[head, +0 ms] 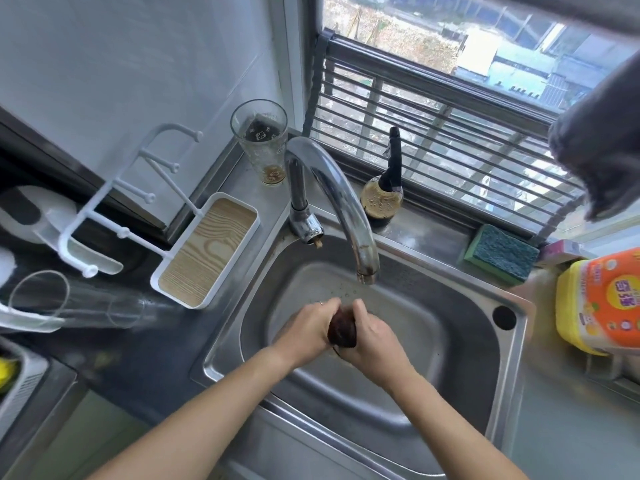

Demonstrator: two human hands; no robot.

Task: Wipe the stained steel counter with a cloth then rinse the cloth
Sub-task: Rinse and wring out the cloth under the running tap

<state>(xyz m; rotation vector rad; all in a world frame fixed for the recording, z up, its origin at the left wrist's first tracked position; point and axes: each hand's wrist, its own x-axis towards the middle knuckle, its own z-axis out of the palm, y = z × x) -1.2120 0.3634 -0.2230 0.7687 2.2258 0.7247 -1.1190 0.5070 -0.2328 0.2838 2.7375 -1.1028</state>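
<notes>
A dark, bunched cloth (pixel 342 330) is held over the steel sink (pixel 512 344) in the lower middle of the frame, squeezed between both hands below the tap (pixel 332 188). The grip of the left hand (pixel 308 327) is closed round the cloth's left side, and the grip of the right hand (pixel 372 336) is closed round its right side, so that only a rounded brown lump shows between them (no running water can be made out at the spout). Water drops are seen on the basin floor just beyond the hands. On the steel worktop (pixel 568 427) behind the sink, a tall glass (pixel 260 140) with a little brown liquid in its bottom stands left of the tap, and a round bottle (pixel 382 192) with a black pourer stands right of it, by the window (pixel 450 81). A green and blue sponge (pixel 500 254) lies at the sink's far right corner, and a yellow and orange jug (pixel 602 303) is seen at the right edge. A white tray (pixel 207 251) with a wood-grain base sits left of the sink, with a clear glass (pixel 69 299) lying on its side at the far left. A grey cloth (pixel 602 147) hangs at the upper right.
</notes>
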